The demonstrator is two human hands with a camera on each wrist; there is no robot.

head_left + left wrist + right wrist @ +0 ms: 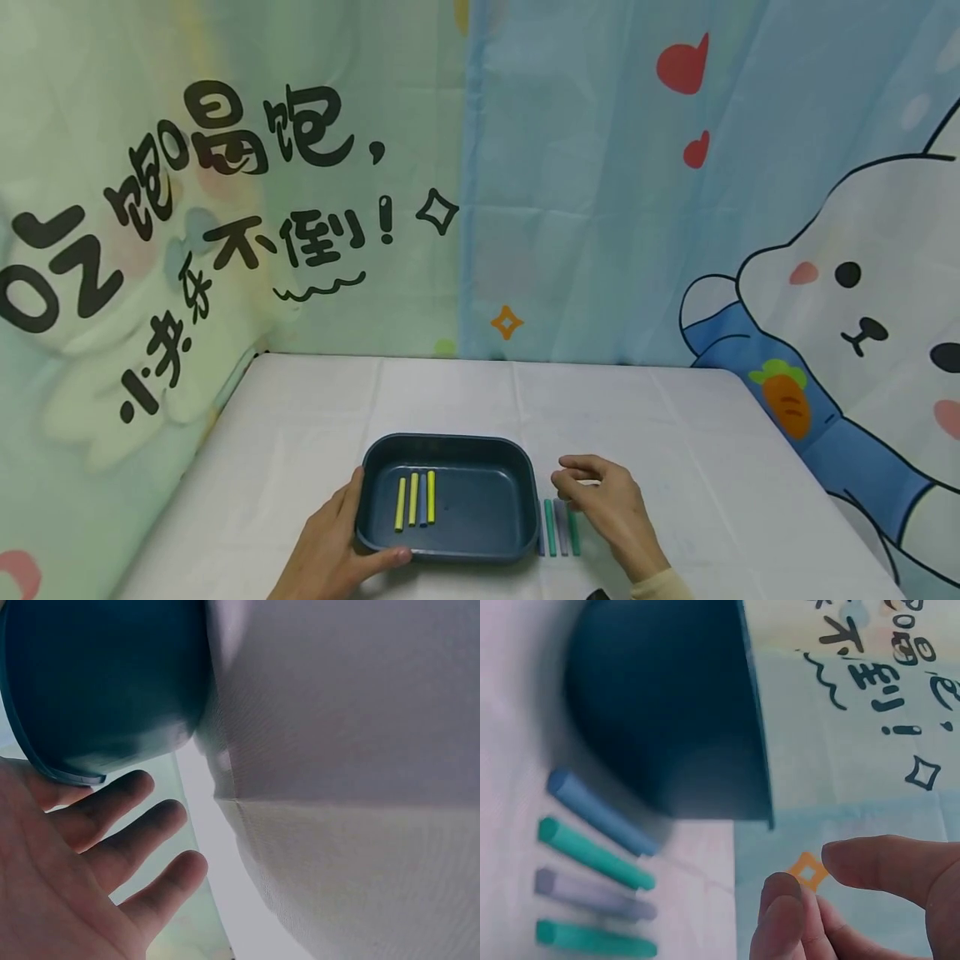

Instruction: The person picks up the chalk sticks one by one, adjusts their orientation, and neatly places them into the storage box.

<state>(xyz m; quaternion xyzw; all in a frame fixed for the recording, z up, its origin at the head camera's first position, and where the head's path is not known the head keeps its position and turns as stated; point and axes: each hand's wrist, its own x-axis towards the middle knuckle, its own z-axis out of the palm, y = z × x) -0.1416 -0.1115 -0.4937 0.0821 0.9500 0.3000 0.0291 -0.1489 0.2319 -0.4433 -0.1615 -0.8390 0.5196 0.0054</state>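
Observation:
A dark blue rectangular tray point(480, 517) rests on the table, with three yellow sticks point(412, 500) and one blue-grey stick point(423, 500) side by side in its left half. They look like chalk. My left hand point(326, 542) touches the tray's near left corner, thumb along the front rim and fingers at the left side; in the left wrist view several fingers extend past the rim. Right of the tray lies a row: a blue stick point(600, 810), a green stick point(596, 853), a greyish purple stick point(592, 895) and another green stick point(596, 940). Over this row my right hand point(603, 504) hovers with loosely bent, unoccupied fingers, thumb and index apart.
A white cloth covers the table point(450, 396). Behind it hang printed curtains point(555, 208) with lettering and a cartoon bear. A small dark object point(597, 594) shows at the bottom edge of the head view, near the right sleeve point(663, 587).

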